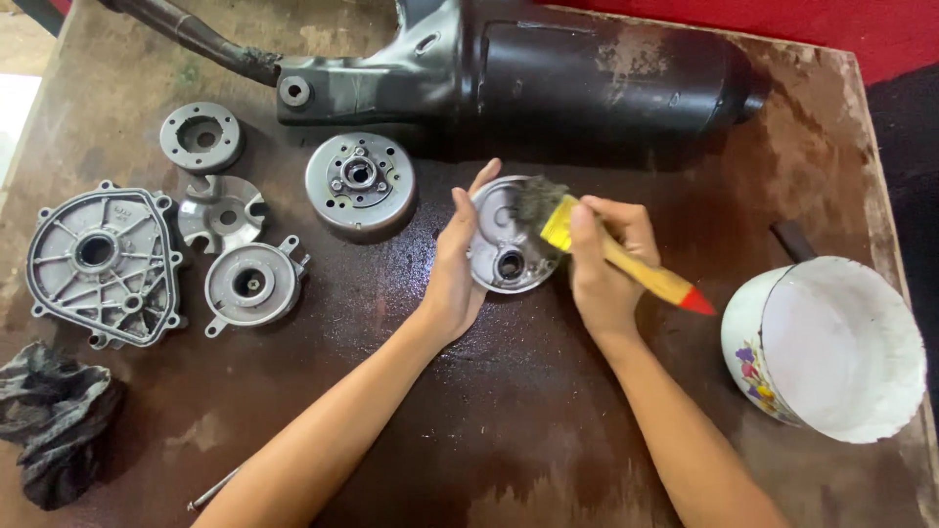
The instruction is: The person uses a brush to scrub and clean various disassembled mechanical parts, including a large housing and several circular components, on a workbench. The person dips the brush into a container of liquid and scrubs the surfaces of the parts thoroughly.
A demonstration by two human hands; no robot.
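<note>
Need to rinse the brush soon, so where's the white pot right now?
The white pot sits at the table's right edge, right of the right hand holding the brush.

A repair workshop for small engines, by the look of it: a stained, oil-darkened wooden bench carries a black exhaust muffler along its far edge, grey cast engine covers and a flywheel toward its left side, and a grimy rag at the near left corner.

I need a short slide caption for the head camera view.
Left hand steadies a metal part while right hand brushes it with a yellow paintbrush.
</note>
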